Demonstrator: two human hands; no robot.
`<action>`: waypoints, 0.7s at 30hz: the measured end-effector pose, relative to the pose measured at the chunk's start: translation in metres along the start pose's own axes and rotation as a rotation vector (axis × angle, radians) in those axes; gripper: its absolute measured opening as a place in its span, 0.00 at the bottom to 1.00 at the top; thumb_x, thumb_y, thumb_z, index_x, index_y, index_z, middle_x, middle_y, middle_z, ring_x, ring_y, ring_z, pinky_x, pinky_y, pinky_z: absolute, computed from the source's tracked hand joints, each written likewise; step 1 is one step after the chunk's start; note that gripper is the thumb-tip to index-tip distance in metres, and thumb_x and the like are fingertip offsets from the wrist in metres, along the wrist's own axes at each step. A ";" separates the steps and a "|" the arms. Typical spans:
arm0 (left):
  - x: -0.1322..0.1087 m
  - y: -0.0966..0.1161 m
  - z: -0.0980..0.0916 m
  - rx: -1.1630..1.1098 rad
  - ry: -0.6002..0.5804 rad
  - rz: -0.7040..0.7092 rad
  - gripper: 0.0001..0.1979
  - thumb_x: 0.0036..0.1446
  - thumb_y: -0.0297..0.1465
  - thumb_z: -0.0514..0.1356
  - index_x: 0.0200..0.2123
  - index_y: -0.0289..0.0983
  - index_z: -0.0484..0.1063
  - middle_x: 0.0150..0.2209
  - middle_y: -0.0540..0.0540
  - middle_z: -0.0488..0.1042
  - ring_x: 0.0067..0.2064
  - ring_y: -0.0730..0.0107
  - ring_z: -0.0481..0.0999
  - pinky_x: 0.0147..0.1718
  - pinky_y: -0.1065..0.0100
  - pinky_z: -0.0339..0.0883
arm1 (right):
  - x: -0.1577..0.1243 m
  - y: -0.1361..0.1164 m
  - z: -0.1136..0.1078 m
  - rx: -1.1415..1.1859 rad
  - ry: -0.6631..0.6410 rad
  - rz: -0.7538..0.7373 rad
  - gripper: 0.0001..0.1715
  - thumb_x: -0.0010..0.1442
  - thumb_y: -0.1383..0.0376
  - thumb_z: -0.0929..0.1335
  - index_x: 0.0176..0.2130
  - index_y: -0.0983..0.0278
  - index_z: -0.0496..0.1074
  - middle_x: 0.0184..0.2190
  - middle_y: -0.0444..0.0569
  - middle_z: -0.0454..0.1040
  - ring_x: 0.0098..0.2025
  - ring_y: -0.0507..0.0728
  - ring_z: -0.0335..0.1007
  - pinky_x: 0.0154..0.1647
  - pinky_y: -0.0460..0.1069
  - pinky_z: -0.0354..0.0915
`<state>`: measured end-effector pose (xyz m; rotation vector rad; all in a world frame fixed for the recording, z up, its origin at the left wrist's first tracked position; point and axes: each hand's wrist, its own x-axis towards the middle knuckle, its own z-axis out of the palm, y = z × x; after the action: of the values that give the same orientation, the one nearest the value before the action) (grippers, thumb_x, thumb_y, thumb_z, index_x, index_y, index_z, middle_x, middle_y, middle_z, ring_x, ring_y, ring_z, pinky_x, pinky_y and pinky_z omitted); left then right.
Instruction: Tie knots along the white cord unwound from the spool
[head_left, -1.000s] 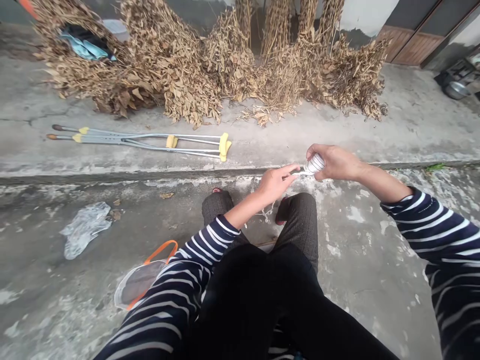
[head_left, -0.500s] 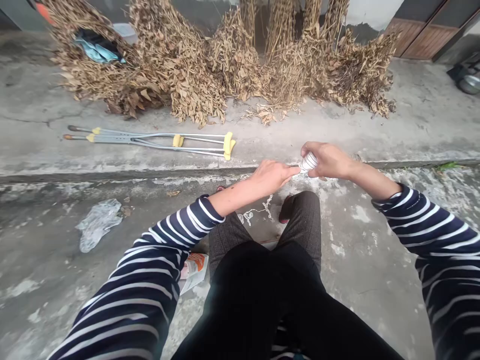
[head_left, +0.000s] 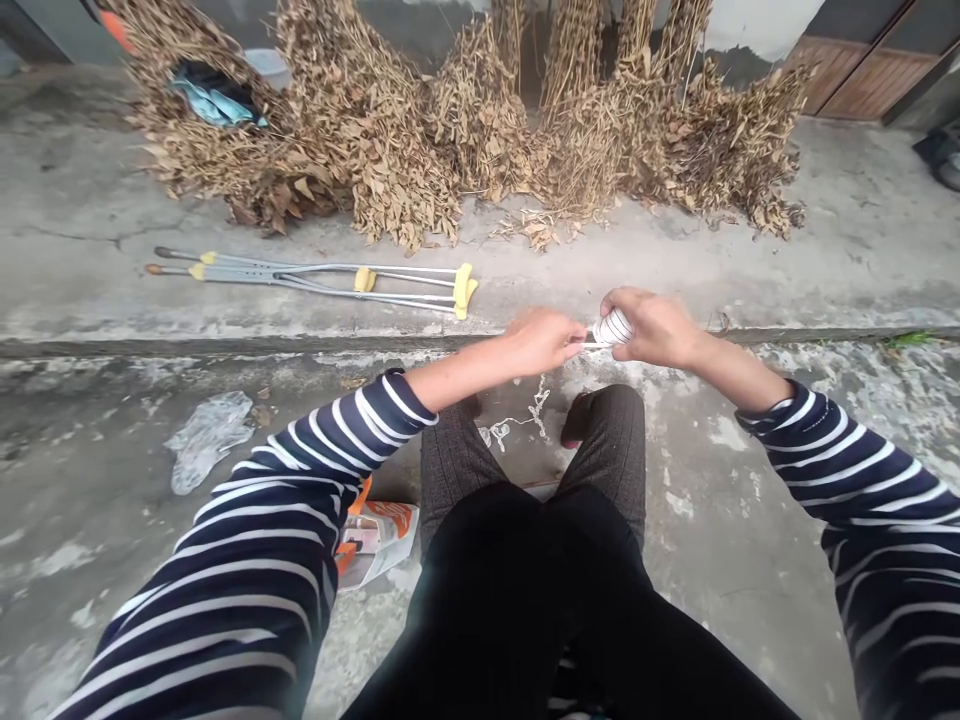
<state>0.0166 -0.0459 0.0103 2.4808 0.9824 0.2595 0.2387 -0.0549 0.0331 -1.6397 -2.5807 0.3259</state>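
Note:
My right hand (head_left: 656,325) is wrapped around a small white ball of string (head_left: 612,327) held out above my knees. My left hand (head_left: 541,342) is just left of it, fingers pinched on the strand that leaves the ball. A loose tangle of white string (head_left: 525,418) lies on the concrete between my feet. Both arms wear dark blue sleeves with white stripes.
A pair of metal crutches (head_left: 315,280) with yellow pads lies on the raised concrete slab ahead. Bundles of dried leafy plants (head_left: 465,130) lean at the back. A crumpled clear plastic bag (head_left: 206,438) lies left, and an orange-and-white bag (head_left: 375,535) sits beside my left leg.
My left hand has closed from a pointing finger to a pinch at the ball. My left arm swung outward, uncovering the orange-and-white bag. The view shifted slightly left.

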 end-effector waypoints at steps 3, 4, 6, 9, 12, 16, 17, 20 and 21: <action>0.005 -0.005 -0.018 -0.050 -0.002 -0.014 0.11 0.61 0.32 0.60 0.28 0.38 0.79 0.21 0.49 0.71 0.27 0.68 0.69 0.33 0.66 0.55 | 0.000 -0.002 0.000 0.120 -0.026 -0.007 0.29 0.42 0.67 0.72 0.47 0.62 0.72 0.37 0.46 0.75 0.33 0.56 0.67 0.34 0.47 0.56; 0.007 -0.007 -0.023 -0.039 0.019 -0.009 0.11 0.60 0.32 0.60 0.27 0.38 0.79 0.21 0.49 0.71 0.28 0.68 0.70 0.34 0.66 0.55 | 0.001 -0.003 0.000 0.162 -0.024 -0.004 0.29 0.41 0.68 0.72 0.47 0.62 0.72 0.36 0.45 0.74 0.33 0.55 0.66 0.34 0.47 0.56; 0.011 -0.008 -0.029 -0.010 0.072 0.010 0.10 0.59 0.32 0.61 0.27 0.38 0.79 0.22 0.47 0.71 0.31 0.66 0.72 0.35 0.66 0.55 | 0.001 -0.004 -0.001 0.261 -0.015 0.009 0.28 0.40 0.68 0.71 0.45 0.62 0.72 0.33 0.43 0.72 0.32 0.54 0.64 0.33 0.46 0.56; 0.017 -0.010 -0.033 -0.009 0.094 0.038 0.08 0.56 0.31 0.61 0.27 0.38 0.79 0.21 0.47 0.70 0.31 0.65 0.73 0.35 0.65 0.56 | 0.001 -0.004 -0.003 0.471 -0.046 0.024 0.26 0.40 0.66 0.71 0.43 0.62 0.71 0.29 0.41 0.68 0.30 0.52 0.61 0.32 0.46 0.56; 0.024 -0.013 -0.034 -0.082 0.035 0.002 0.07 0.53 0.29 0.61 0.26 0.37 0.79 0.20 0.48 0.70 0.29 0.67 0.71 0.34 0.65 0.56 | -0.001 -0.003 -0.004 0.667 -0.090 0.032 0.26 0.41 0.65 0.71 0.43 0.62 0.70 0.29 0.40 0.67 0.30 0.51 0.60 0.31 0.46 0.57; 0.034 -0.025 -0.038 -0.341 -0.113 -0.026 0.06 0.51 0.27 0.62 0.25 0.35 0.80 0.23 0.47 0.76 0.27 0.69 0.72 0.33 0.66 0.60 | -0.003 -0.005 -0.001 0.821 -0.060 0.016 0.27 0.39 0.66 0.74 0.43 0.63 0.71 0.32 0.42 0.68 0.32 0.51 0.60 0.32 0.46 0.57; 0.037 -0.029 -0.039 -0.420 -0.142 -0.020 0.06 0.50 0.27 0.63 0.25 0.35 0.80 0.24 0.47 0.77 0.27 0.69 0.73 0.33 0.66 0.62 | -0.003 -0.005 0.001 0.858 -0.048 0.010 0.28 0.40 0.66 0.74 0.43 0.63 0.72 0.33 0.43 0.69 0.33 0.52 0.61 0.33 0.46 0.58; 0.042 -0.042 -0.040 -0.629 -0.203 -0.030 0.04 0.47 0.26 0.65 0.23 0.35 0.80 0.23 0.45 0.78 0.27 0.67 0.75 0.33 0.66 0.66 | -0.003 -0.009 0.007 0.970 -0.005 0.008 0.27 0.40 0.65 0.76 0.43 0.63 0.75 0.37 0.45 0.72 0.36 0.53 0.64 0.37 0.47 0.60; 0.042 -0.045 -0.039 -0.687 -0.223 -0.045 0.04 0.47 0.26 0.65 0.23 0.35 0.80 0.23 0.45 0.78 0.27 0.67 0.76 0.33 0.66 0.67 | -0.003 -0.010 0.010 1.000 0.002 0.015 0.28 0.40 0.65 0.77 0.43 0.63 0.76 0.37 0.45 0.73 0.36 0.54 0.64 0.37 0.47 0.60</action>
<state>0.0073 0.0254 0.0229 1.8129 0.7002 0.2477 0.2298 -0.0629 0.0256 -1.2240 -1.8227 1.3236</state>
